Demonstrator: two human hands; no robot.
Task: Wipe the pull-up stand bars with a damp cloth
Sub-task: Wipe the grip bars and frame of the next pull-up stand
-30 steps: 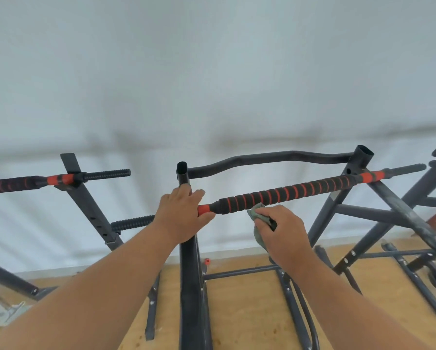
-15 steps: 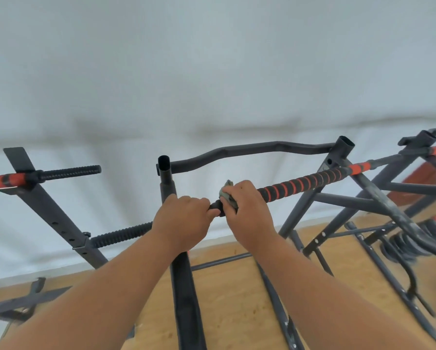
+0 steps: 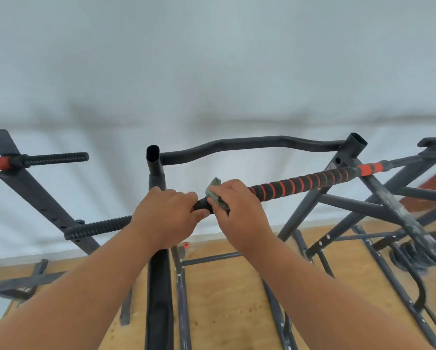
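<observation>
Green cloth (image 3: pixel 215 192) wrapped onto the foam bar (image 3: pixel 300 184) by the right hand (image 3: pixel 237 213)'s curled fingers; left hand (image 3: pixel 166 215) grips the bar's end, steadying it.

Dark metal stand frames (image 3: pixel 320 251) rest on the wooden floor (image 3: pixel 227 299).

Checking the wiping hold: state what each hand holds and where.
Left hand grips the striped bar at its near black end. Right hand presses the green cloth around the bar, right beside it.
</observation>
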